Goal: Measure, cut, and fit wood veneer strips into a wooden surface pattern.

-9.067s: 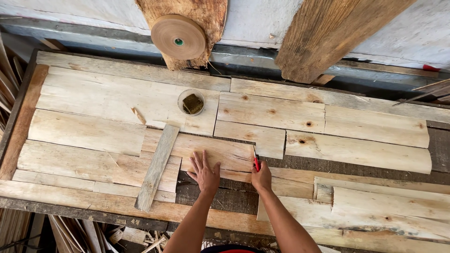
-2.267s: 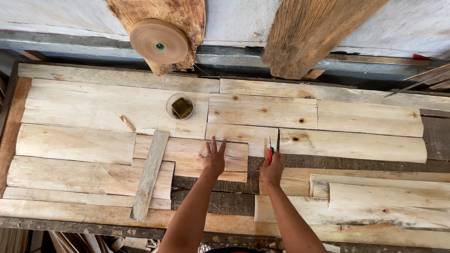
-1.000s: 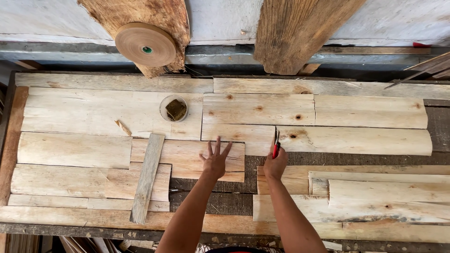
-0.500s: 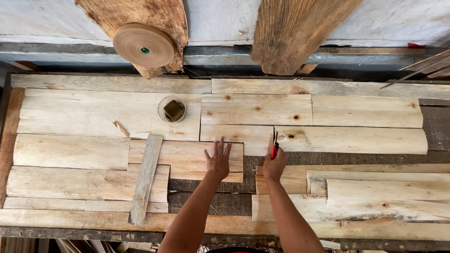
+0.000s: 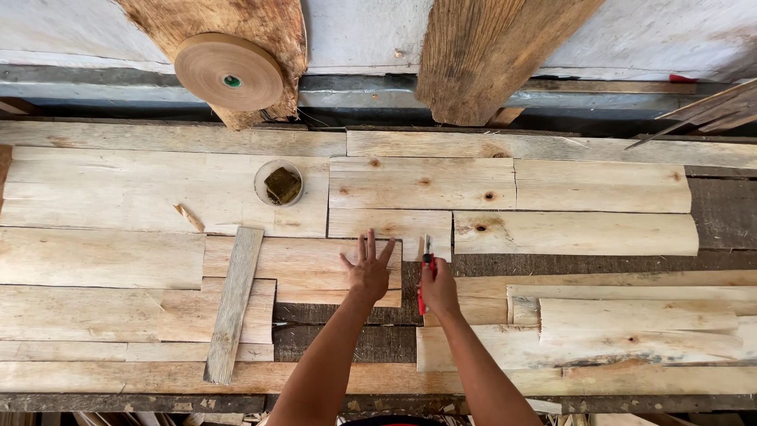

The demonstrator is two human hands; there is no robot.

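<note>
Head cam looking straight down at a worktop (image 5: 95,379) covered in thin pale wood veneer sheets. Left hand (image 5: 369,268) is flat on 1 veneer piece (image 5: 315,268), fingers fanned out wide, so nothing is in its grip, it's just pressing down near that sheet's right edge. Right hand (image 5: 438,288) sits just beside it, grip pressed together around a red-handled cutter (image 5: 426,272). The blade end pokes out past the fingers and touches the lower edge of a smaller veneer piece (image 5: 390,223) right above. Can't tell if the blade is actually biting into the wood.

Other stuff around: a narrow grey wooden strip (image 5: 233,304) lies tilted across the sheets left of the hands, well apart from them. A small round tub (image 5: 279,183) with a dark block inside sits up and to the left, on a big veneer sheet. A roll of brown paper tape (image 5: 229,71) hangs on a rough plank at the back wall. To the right, 2 long veneer pieces (image 5: 576,233) with rounded ends lie side by side.
</note>
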